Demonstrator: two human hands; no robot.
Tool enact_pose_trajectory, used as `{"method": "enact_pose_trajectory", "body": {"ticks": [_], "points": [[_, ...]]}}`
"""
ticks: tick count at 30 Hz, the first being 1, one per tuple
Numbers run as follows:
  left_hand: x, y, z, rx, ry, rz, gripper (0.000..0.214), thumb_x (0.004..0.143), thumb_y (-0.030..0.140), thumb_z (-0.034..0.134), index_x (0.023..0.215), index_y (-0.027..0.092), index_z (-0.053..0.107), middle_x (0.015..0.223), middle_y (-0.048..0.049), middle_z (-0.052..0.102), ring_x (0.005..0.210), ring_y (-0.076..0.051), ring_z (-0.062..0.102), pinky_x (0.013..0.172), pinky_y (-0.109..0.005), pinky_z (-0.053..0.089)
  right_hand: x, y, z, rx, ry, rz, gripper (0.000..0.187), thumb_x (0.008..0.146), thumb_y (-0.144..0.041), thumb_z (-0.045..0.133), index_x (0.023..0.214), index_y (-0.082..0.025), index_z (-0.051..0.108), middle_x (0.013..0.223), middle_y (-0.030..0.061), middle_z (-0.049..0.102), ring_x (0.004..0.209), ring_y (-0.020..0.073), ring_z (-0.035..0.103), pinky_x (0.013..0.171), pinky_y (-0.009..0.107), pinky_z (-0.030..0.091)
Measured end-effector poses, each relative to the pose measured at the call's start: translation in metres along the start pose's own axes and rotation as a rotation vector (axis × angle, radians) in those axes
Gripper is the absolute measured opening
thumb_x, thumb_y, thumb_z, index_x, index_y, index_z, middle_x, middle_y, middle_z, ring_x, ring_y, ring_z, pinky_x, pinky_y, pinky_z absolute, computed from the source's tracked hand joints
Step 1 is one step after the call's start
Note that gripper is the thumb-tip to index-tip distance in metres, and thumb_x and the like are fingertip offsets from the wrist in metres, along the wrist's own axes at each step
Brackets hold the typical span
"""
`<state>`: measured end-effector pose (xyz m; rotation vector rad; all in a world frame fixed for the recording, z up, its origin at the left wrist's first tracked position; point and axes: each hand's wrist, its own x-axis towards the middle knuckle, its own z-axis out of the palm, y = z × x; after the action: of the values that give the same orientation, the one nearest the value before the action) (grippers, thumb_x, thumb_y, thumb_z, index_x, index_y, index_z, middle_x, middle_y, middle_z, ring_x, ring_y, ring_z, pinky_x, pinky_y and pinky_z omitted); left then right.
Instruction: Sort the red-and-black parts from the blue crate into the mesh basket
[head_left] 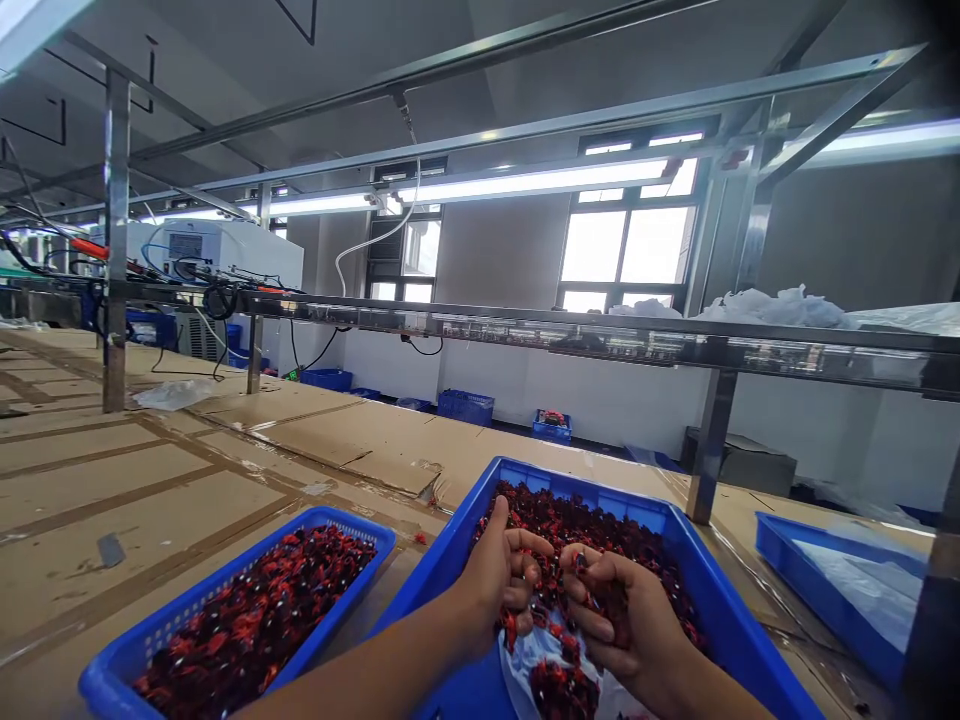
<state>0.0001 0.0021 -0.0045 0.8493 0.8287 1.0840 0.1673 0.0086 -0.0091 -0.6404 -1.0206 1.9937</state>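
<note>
Both my hands are inside a blue plastic bin (697, 560) filled with small red and black parts (600, 535). My left hand (499, 580) has its fingers curled round a few of those parts. Close beside it, my right hand (622, 625) is cupped, with several red and black parts resting in the palm. Under my hands a clear plastic bag (540, 660) lies in the bin with more parts in it.
A second blue basket (180, 615) of the same parts sits to the left on the cardboard-covered bench (150, 480). A blue tray (817, 580) with white sheeting is at the right. A steel shelf rail (600, 335) crosses overhead, and its post (709, 440) stands behind the bin.
</note>
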Motion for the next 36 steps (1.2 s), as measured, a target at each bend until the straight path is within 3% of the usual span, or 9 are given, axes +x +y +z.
{"method": "enact_pose_trajectory", "body": {"ticks": [3,7,11,16,21,26,29,33,36], "points": [[0.000,0.000,-0.001,-0.127,0.049,-0.017,0.067,0.087,0.073,0.026,0.088,0.016,0.061,0.053,0.0053,0.044,0.033,-0.005,0.018,0.032,-0.021,0.025,-0.003,0.002,0.003,-0.076,-0.020,0.023,0.017,0.072,-0.031,0.060,0.083,-0.019,0.058,0.071,-0.0031,0.057,0.038,0.0035,0.033,0.030,0.015,0.009],[0.000,0.002,0.000,-0.214,0.146,0.037,0.065,0.090,0.070,0.027,0.085,0.014,0.061,0.050,0.0067,0.040,0.034,-0.004,0.018,0.035,-0.019,0.022,0.002,0.020,0.010,-0.516,0.050,-0.004,0.041,0.076,-0.058,0.064,0.067,-0.021,0.047,0.043,-0.0103,0.037,0.030,0.0041,0.022,0.029,0.017,0.007],[0.000,0.002,0.005,-0.152,0.224,0.131,0.068,0.092,0.067,0.023,0.072,0.013,0.059,0.044,0.0053,0.036,0.032,-0.004,0.018,0.036,-0.019,0.013,0.009,0.038,0.013,-0.806,0.130,-0.118,0.045,0.071,-0.060,0.069,0.066,-0.020,0.050,0.047,-0.0098,0.037,0.036,0.0055,0.031,0.036,0.019,0.021],[-0.006,-0.002,0.014,-0.205,0.200,0.207,0.062,0.085,0.072,0.037,0.063,0.017,0.054,0.042,0.0080,0.028,0.032,-0.005,0.015,0.034,-0.021,0.023,0.005,0.041,0.018,-0.853,0.095,-0.135,0.046,0.064,-0.056,0.076,0.058,-0.019,0.050,0.048,-0.0072,0.041,0.043,0.0065,0.034,0.044,0.022,0.025],[-0.009,0.000,0.016,-0.267,0.216,0.232,0.056,0.086,0.066,0.041,0.064,0.017,0.054,0.043,0.0083,0.027,0.032,-0.005,0.015,0.034,-0.022,0.026,0.000,0.043,0.026,-0.841,0.101,-0.194,0.044,0.075,-0.057,0.067,0.058,-0.020,0.051,0.043,-0.0070,0.042,0.041,0.0086,0.039,0.045,0.022,0.031],[-0.007,0.007,0.011,-0.401,0.265,0.237,0.050,0.091,0.056,0.039,0.066,0.016,0.054,0.042,0.0087,0.027,0.032,-0.005,0.019,0.039,-0.022,0.032,-0.005,0.033,0.027,-1.101,0.049,-0.466,0.025,0.083,-0.039,0.065,0.066,-0.020,0.064,0.052,-0.0039,0.056,0.048,0.0118,0.052,0.050,0.021,0.039],[-0.007,0.011,0.008,-0.423,0.216,0.217,0.050,0.093,0.057,0.035,0.068,0.016,0.054,0.043,0.0087,0.027,0.032,-0.005,0.016,0.035,-0.020,0.023,-0.009,0.024,0.022,-1.382,-0.037,-0.759,0.010,0.084,-0.030,0.065,0.085,-0.021,0.070,0.068,0.0002,0.069,0.060,0.0154,0.062,0.056,0.022,0.044],[-0.006,0.011,0.006,-0.376,0.124,0.204,0.053,0.094,0.056,0.031,0.065,0.017,0.052,0.042,0.0080,0.025,0.031,-0.005,0.014,0.033,-0.019,0.014,-0.016,0.016,0.019,-1.637,-0.139,-1.207,0.023,0.090,-0.022,0.056,0.111,-0.022,0.065,0.074,0.0026,0.072,0.059,0.0158,0.065,0.053,0.023,0.045],[-0.005,0.010,0.006,-0.325,0.078,0.198,0.057,0.095,0.056,0.027,0.064,0.016,0.053,0.042,0.0072,0.027,0.031,-0.004,0.015,0.033,-0.018,0.012,-0.022,0.011,0.021,-1.606,-0.134,-1.331,0.030,0.090,-0.017,0.054,0.118,-0.025,0.060,0.075,0.0006,0.074,0.060,0.0143,0.067,0.053,0.021,0.047]]}}
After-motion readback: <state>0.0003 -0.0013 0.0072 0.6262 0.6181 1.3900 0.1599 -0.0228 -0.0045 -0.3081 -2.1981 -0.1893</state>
